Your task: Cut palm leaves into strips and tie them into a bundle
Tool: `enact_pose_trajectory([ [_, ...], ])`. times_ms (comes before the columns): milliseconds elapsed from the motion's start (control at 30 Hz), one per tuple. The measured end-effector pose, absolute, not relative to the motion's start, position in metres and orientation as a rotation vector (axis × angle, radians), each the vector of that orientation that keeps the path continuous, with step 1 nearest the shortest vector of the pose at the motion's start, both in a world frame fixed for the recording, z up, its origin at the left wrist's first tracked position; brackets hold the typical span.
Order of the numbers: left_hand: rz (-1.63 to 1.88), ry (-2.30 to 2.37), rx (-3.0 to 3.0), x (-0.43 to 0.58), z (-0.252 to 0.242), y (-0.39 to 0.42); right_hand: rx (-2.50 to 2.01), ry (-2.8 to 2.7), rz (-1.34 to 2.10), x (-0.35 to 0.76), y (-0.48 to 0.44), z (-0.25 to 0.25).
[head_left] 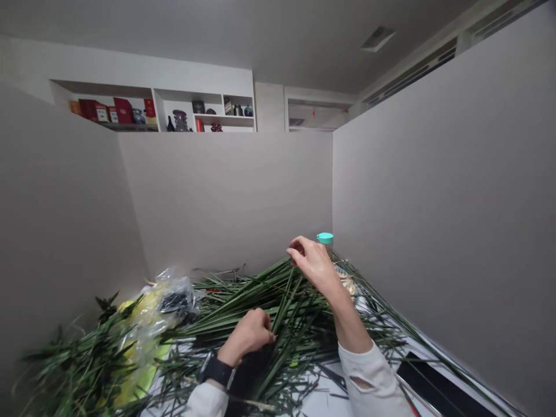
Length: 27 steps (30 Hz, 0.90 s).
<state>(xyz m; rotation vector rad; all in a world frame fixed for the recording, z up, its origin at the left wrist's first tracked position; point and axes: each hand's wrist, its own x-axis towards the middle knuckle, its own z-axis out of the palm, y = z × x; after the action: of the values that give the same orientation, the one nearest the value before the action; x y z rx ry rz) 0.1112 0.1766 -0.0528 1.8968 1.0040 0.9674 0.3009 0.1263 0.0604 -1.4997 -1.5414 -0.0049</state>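
A large heap of long, narrow green leaves point(247, 301) covers the middle of the table. My right hand point(316, 263) is raised over the heap's upper end, with thumb and fingertips pinched together close to the leaf ends. Lower and to the left, my left hand point(252, 331) is closed beside several leaf strips point(284, 315) that slant down past its fingertips. Whatever either pinch holds is too thin or hidden to make out. A black watch point(219, 370) sits on my left wrist. Short cut leaf pieces point(286, 385) are scattered below the hands.
Clear and yellow plastic bags point(167, 301) lie left, beside more leafy stems point(73, 370). A turquoise-lidded bottle point(325, 238) stands behind my right hand. Dark scissors point(332, 376) and a black flat device point(438, 385) lie at right. Grey partitions point(226, 197) enclose the table.
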Motion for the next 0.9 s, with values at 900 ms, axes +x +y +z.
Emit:
enact_pose_trajectory([
  [900, 1.497, 0.433, 1.225, 0.078, 0.072, 0.110, -0.810, -1.650, 0.728, 0.209, 0.087, 0.071],
])
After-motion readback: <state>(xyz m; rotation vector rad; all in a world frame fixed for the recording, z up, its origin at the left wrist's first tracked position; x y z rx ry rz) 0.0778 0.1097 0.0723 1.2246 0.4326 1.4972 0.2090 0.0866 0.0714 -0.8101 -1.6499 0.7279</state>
